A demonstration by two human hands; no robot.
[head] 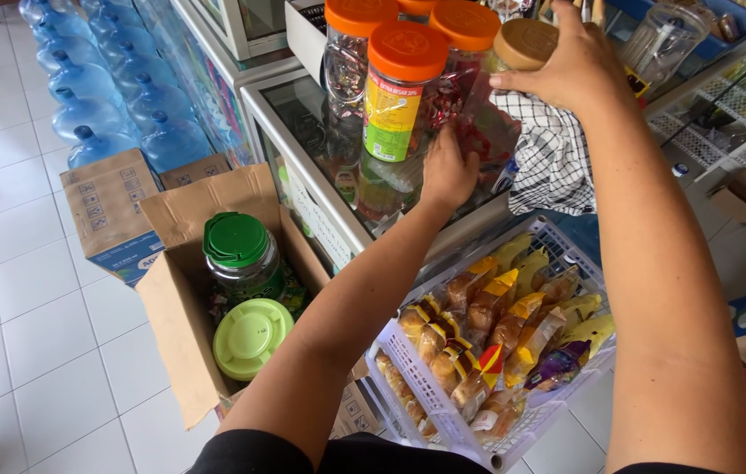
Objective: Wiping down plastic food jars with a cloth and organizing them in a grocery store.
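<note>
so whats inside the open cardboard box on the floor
The cardboard box holds two clear jars: an upright one with a dark green lid and one with a light green lid. Whatever lies beneath them is hidden by the jars and the box walls.

Head-worn view, looking steeply down, close over counter (303,132)

Clear plastic jar (469,114) of red-wrapped sweets, upright on glass tabletop (303,110), brown lid (524,42) on top. Held at lid and lower side. Just left: second clear jar (398,110), orange lid, yellow-green label, upright, touching or nearly so. Two more orange-lidded jars (351,53) close behind, same pose.
</note>
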